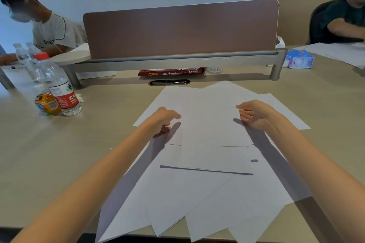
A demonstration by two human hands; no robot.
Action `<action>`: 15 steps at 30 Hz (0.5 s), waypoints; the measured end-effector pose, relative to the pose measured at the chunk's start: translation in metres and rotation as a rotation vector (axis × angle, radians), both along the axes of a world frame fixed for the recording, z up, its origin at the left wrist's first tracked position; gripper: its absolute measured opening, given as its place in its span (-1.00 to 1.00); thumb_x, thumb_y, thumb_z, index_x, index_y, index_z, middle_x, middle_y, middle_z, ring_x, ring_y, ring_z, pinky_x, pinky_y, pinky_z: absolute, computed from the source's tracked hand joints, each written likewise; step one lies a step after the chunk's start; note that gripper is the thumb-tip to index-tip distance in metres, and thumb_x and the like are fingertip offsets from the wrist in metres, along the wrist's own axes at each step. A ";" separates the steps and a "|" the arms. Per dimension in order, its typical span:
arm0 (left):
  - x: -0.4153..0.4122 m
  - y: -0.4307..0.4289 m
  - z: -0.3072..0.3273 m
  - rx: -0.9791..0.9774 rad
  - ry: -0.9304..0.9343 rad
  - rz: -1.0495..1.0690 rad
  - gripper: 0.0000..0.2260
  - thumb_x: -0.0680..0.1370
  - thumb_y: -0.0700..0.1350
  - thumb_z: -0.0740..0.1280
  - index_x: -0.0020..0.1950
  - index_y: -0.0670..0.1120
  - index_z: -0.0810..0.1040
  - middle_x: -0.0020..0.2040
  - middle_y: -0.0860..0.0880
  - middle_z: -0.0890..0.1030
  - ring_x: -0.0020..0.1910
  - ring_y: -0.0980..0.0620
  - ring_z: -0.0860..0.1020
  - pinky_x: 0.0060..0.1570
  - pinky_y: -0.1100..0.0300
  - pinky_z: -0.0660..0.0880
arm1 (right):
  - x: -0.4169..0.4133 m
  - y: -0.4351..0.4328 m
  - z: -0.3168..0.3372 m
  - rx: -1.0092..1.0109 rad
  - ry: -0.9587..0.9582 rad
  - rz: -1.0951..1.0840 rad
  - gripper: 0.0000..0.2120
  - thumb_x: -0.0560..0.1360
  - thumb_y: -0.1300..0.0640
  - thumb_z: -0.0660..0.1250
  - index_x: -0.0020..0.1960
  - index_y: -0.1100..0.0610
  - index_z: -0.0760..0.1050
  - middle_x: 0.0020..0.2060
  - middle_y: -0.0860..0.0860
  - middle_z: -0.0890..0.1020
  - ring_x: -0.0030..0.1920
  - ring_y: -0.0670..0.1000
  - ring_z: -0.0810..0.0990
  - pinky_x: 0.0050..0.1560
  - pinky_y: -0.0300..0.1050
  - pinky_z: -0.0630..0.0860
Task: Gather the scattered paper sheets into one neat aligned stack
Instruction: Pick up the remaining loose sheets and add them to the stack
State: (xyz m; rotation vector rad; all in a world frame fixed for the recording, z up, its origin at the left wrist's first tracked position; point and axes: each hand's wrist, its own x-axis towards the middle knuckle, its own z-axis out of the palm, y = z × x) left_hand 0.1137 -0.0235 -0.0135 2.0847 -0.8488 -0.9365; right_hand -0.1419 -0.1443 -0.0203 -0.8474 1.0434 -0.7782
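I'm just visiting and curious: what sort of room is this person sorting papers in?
Most likely a shared office or meeting room. A long desk carries a brown privacy divider, loose paper sheets lie spread before the person, and water bottles stand at the left while others sit nearby.

Paper sheets (207,163) lay overlapped on tabletop (59,154); exact count could not be told, at least six separate corners showed; two hands were over them, left hand (164,119), right hand (254,114); four bottles stood at left: red-capped water bottle (59,87), small orange-label bottle (44,100), two clear bottles (25,59) behind; one brown divider panel (181,29); one red packet (170,72); one blue tissue pack (300,59); two other people seated, one far left (49,31), one far right (339,21).
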 end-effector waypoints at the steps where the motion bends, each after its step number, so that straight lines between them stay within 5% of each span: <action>1: 0.001 0.000 0.002 -0.003 0.026 0.023 -0.54 0.51 0.00 0.40 0.28 -0.20 0.37 0.01 -0.11 0.53 -0.08 -0.02 0.52 -0.13 0.13 0.43 | -0.002 -0.002 0.003 0.051 -0.019 -0.039 -0.62 0.42 0.40 0.37 0.20 0.31 0.38 0.04 0.12 0.47 0.17 0.01 0.55 0.32 0.01 0.44; 3: 0.001 0.001 0.009 0.022 0.048 0.033 -0.61 0.52 -0.02 0.41 0.20 -0.20 0.39 -0.15 -0.09 0.47 -0.26 0.02 0.46 -0.30 0.19 0.40 | -0.004 -0.003 0.010 0.105 -0.009 -0.078 -0.54 0.43 0.38 0.35 0.29 0.29 0.32 0.23 0.23 0.42 0.30 0.14 0.50 0.32 0.06 0.45; 5: -0.001 0.000 0.014 0.056 0.049 0.026 -0.64 0.52 -0.02 0.41 0.17 -0.20 0.42 -0.23 -0.10 0.42 -0.35 0.01 0.42 -0.39 0.20 0.39 | -0.004 -0.004 0.017 0.131 0.020 -0.086 -0.42 0.44 0.36 0.34 0.41 0.28 0.24 0.29 0.24 0.39 0.15 0.25 0.52 0.21 0.02 0.53; 9: -0.005 -0.002 0.019 0.130 -0.048 0.002 -0.65 0.51 0.03 0.42 0.06 -0.19 0.40 -0.24 -0.11 0.43 -0.36 0.00 0.43 -0.40 0.20 0.41 | 0.000 -0.005 0.029 0.149 0.159 -0.049 -0.50 0.45 0.28 0.36 0.32 0.33 0.26 0.00 0.23 0.48 -0.23 0.19 0.58 -0.33 -0.05 0.48; 11: -0.004 -0.002 0.019 0.136 -0.078 -0.013 -0.64 0.48 0.04 0.44 0.01 -0.18 0.41 -0.15 -0.12 0.46 -0.29 -0.01 0.46 -0.27 0.18 0.44 | 0.005 -0.006 0.028 0.122 0.231 -0.006 -0.53 0.41 0.22 0.39 0.26 0.26 0.34 -0.20 0.15 0.44 -0.52 0.10 0.50 -0.33 -0.07 0.47; 15: -0.005 -0.004 0.008 0.050 -0.060 -0.029 -0.74 0.46 -0.09 0.48 -0.17 -0.19 0.44 -0.23 -0.13 0.48 -0.29 -0.02 0.47 -0.25 0.15 0.47 | 0.014 0.000 0.019 -0.054 0.360 0.111 -0.70 0.35 0.14 0.47 -0.01 0.19 0.44 -0.24 0.05 0.46 -0.36 0.01 0.44 -0.18 -0.16 0.41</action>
